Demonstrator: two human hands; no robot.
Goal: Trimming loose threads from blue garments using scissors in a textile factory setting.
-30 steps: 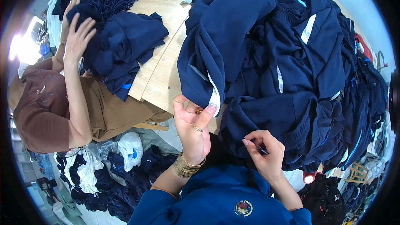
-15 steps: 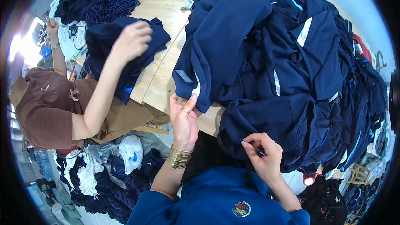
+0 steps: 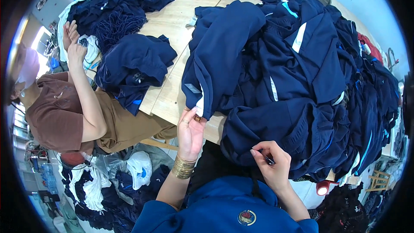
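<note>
My left hand (image 3: 190, 136) pinches the near hem of a navy garment leg (image 3: 222, 51) between thumb and fingers. The leg lies folded over the table's front edge, with a white stripe and a small grey patch near the hem. Lower right, my right hand (image 3: 277, 166) is closed around a small dark object (image 3: 269, 160). The fingers hide most of it, so its kind cannot be made out. That hand hovers in front of a bunched navy garment (image 3: 267, 125), apart from the held hem.
A high heap of navy garments (image 3: 319, 69) with white stripes fills the right side. On the wooden table (image 3: 166, 92), a smaller navy pile (image 3: 138, 60) lies by a co-worker in a brown top (image 3: 56, 112). Bags and clothes lie on the floor at lower left.
My left thumb and fingers have shifted down to the hem's edge. My right hand keeps its grip. The co-worker's near hand has left the navy pile and met the other hand.
</note>
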